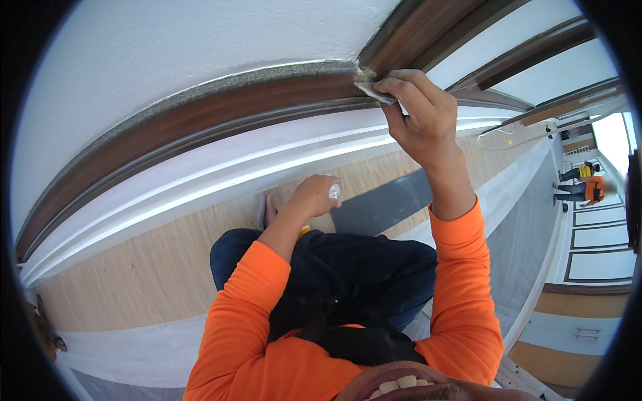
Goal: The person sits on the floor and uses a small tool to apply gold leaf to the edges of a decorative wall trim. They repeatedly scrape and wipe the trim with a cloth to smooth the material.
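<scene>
My right hand (pixel 421 107) reaches up to the corner of a brown window or door frame (pixel 281 99). Pinched in its fingers is a folded, pale grey sheet (pixel 376 91), and the sheet's edge touches the corner. Whether it is sandpaper or cloth I cannot tell. Rough, pale patches mark the frame at that corner. Lower down, my left hand (pixel 313 195) is closed around a small whitish, crumpled-looking thing (pixel 334 192) above my lap, away from the frame. Most of that thing is hidden by the fingers.
A white wall (pixel 194 53) borders the frame, with white rails (pixel 221 177) below. Under me lies a wood-look floor (pixel 147 281) with a dark grey panel (pixel 384 204) on it. Two people (pixel 592 188) stand far off at the right. A pale hose or cable (pixel 535 146) hangs nearby.
</scene>
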A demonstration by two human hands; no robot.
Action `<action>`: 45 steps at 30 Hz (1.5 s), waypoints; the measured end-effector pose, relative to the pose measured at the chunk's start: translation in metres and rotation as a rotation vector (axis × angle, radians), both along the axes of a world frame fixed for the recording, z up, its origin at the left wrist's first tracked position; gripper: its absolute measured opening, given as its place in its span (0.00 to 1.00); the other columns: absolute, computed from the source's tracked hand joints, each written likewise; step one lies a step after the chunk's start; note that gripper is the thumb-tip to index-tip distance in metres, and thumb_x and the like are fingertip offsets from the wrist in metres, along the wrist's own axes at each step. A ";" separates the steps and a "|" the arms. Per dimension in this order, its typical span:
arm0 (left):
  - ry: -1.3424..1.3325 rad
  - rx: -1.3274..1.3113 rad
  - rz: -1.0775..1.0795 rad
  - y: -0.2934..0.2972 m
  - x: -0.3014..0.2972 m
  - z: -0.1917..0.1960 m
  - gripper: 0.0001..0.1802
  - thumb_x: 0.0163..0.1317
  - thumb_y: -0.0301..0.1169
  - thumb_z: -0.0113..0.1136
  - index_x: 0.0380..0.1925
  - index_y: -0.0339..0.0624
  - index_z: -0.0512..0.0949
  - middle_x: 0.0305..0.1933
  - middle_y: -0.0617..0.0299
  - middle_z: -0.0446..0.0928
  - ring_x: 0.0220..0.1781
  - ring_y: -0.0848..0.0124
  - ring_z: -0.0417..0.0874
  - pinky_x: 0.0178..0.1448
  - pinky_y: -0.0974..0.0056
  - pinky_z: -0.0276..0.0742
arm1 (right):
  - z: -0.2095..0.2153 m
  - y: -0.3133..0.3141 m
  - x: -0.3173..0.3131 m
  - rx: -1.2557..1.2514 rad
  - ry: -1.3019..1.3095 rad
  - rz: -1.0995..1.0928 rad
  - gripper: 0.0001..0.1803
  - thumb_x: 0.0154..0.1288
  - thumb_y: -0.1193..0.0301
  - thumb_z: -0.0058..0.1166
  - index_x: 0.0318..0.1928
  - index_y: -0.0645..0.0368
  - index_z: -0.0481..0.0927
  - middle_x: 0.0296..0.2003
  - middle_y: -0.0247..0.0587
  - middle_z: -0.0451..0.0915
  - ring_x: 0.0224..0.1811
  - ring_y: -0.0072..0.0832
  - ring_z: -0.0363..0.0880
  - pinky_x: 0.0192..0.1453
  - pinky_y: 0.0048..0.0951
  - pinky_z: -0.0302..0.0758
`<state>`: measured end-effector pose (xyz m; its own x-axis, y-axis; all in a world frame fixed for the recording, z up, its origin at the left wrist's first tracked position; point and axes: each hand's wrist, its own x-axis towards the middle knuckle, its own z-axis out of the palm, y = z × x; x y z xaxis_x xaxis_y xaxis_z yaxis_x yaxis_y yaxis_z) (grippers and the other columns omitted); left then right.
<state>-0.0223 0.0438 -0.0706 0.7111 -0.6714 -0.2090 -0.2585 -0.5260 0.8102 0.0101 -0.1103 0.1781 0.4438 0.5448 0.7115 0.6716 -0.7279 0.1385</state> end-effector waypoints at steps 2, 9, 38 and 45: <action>0.007 -0.002 0.024 -0.001 0.000 0.001 0.34 0.54 0.37 0.79 0.63 0.44 0.82 0.54 0.40 0.85 0.60 0.44 0.83 0.67 0.50 0.77 | 0.001 -0.001 0.001 -0.018 0.033 -0.006 0.13 0.51 0.81 0.68 0.38 0.54 0.85 0.36 0.35 0.84 0.32 0.36 0.86 0.33 0.33 0.82; 0.003 0.001 0.011 0.000 0.003 -0.003 0.34 0.55 0.37 0.79 0.63 0.45 0.82 0.56 0.42 0.84 0.61 0.44 0.83 0.68 0.50 0.77 | -0.001 0.000 -0.003 -0.029 0.112 -0.034 0.12 0.53 0.80 0.69 0.39 0.55 0.86 0.35 0.35 0.83 0.32 0.37 0.86 0.33 0.33 0.83; 0.755 -0.893 0.479 0.008 -0.037 0.057 0.22 0.76 0.36 0.65 0.64 0.37 0.78 0.44 0.61 0.86 0.47 0.73 0.87 0.51 0.67 0.84 | -0.166 -0.045 -0.129 1.505 0.670 -0.093 0.07 0.72 0.75 0.65 0.46 0.65 0.87 0.37 0.35 0.88 0.33 0.16 0.79 0.35 0.19 0.73; 0.304 -0.560 0.414 -0.028 -0.073 0.049 0.30 0.79 0.53 0.56 0.65 0.38 0.78 0.39 0.67 0.84 0.32 0.79 0.81 0.36 0.72 0.76 | -0.198 -0.046 -0.138 1.173 0.972 0.077 0.19 0.74 0.72 0.63 0.61 0.65 0.81 0.44 0.35 0.86 0.34 0.16 0.78 0.36 0.21 0.76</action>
<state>-0.0957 0.0161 -0.0219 0.8935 -0.4256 -0.1431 0.1484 -0.0209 0.9887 -0.1281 -0.1564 -0.0200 0.9774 -0.0589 0.2032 0.1990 -0.0698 -0.9775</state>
